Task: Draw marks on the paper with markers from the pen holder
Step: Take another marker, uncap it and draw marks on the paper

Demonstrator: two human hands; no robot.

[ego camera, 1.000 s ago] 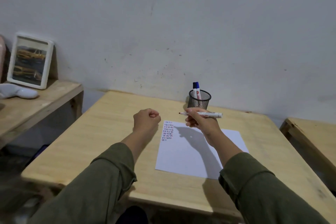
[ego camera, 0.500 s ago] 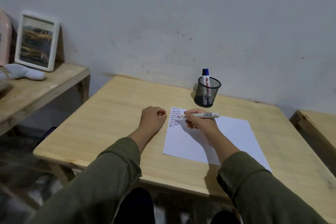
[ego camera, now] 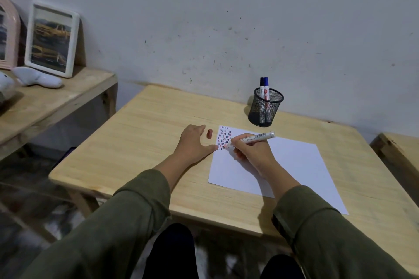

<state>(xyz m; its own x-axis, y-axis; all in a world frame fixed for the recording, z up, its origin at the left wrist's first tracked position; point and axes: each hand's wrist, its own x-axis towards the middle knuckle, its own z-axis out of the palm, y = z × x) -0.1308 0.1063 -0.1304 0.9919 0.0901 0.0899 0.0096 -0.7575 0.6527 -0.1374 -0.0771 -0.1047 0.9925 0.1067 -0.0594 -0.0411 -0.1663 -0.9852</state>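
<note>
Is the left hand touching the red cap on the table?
Apart. The head view shows a strip of bare table between the left hand and the red cap, which lies just right of the fingers, beside the paper.

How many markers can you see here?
3: one red marker in the right hand over the paper, two standing in the mesh pen holder. Others could be hidden inside.

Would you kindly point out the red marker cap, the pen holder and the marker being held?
red marker cap [ego camera: 209, 133], head view, middle of its side.
pen holder [ego camera: 272, 108], head view, front mesh wall.
marker [ego camera: 260, 136], head view, white barrel by the barcode.
</note>
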